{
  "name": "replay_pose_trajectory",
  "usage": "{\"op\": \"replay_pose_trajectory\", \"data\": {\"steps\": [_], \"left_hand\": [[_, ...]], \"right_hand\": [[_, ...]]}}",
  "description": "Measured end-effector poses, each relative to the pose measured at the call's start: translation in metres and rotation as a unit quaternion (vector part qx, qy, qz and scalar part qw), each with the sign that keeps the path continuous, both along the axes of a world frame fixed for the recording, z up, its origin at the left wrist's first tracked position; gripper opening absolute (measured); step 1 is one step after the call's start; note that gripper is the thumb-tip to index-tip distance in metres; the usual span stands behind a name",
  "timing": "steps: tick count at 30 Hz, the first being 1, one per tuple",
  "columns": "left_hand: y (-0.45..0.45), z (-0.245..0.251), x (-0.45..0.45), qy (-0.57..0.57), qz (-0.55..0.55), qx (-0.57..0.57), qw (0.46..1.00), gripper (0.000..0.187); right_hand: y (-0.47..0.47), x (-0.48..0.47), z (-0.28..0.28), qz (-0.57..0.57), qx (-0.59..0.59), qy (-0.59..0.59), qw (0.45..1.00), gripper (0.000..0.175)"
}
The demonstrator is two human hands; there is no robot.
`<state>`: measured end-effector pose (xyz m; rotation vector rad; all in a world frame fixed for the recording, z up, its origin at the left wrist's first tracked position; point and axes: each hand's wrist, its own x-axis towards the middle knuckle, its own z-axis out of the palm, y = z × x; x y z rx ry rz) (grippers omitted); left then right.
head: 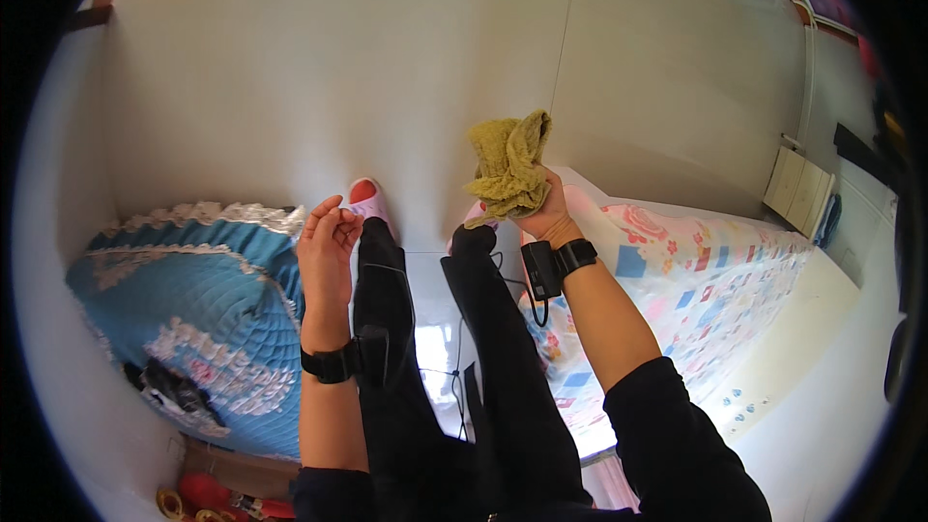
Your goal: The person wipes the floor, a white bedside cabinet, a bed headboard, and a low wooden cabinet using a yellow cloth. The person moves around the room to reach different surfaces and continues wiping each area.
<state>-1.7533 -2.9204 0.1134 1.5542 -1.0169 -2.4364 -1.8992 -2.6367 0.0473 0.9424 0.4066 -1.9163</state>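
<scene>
A crumpled yellow-green fabric cloth is held in my right hand, bunched above the palm and fingers. My left hand is raised at left of centre, its fingers curled with the thumb near the fingertips. Something thin and pale shows at those fingertips, too small to tell what it is. Black straps with small boxes are worn on both wrists. Below the hands are my black-trousered legs and feet in pink slippers; the cloth partly hides the right one.
At left lies a blue quilted cover with lace trim and a dark item on it. A floral and checked cloth covers a surface at right. Dark cables hang between my legs. A pale radiator-like panel is on the right wall.
</scene>
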Motion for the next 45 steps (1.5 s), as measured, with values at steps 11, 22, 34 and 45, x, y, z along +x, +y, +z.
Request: {"op": "replay_pose_trajectory", "data": {"steps": [11, 22, 34, 45], "left_hand": [[-0.005, 0.317, -0.104, 0.092, -0.145, -0.281, 0.944, 0.016], [0.005, 0.464, -0.305, 0.223, -0.221, -0.283, 0.906, 0.016], [0.133, 0.485, -0.613, 0.321, -0.467, -0.142, 0.812, 0.016], [0.460, 0.525, -0.731, 0.390, -0.587, -0.076, 0.706, 0.037]], "right_hand": [[0.070, -0.047, 0.240, -0.067, -0.059, 0.194, 0.977, 0.053], [0.182, -0.124, 0.397, -0.308, -0.137, 0.273, 0.901, 0.058], [0.180, -0.183, 0.453, -0.546, -0.038, 0.312, 0.777, 0.053], [0.339, -0.276, 0.445, -0.649, -0.106, 0.363, 0.660, 0.048]]}}
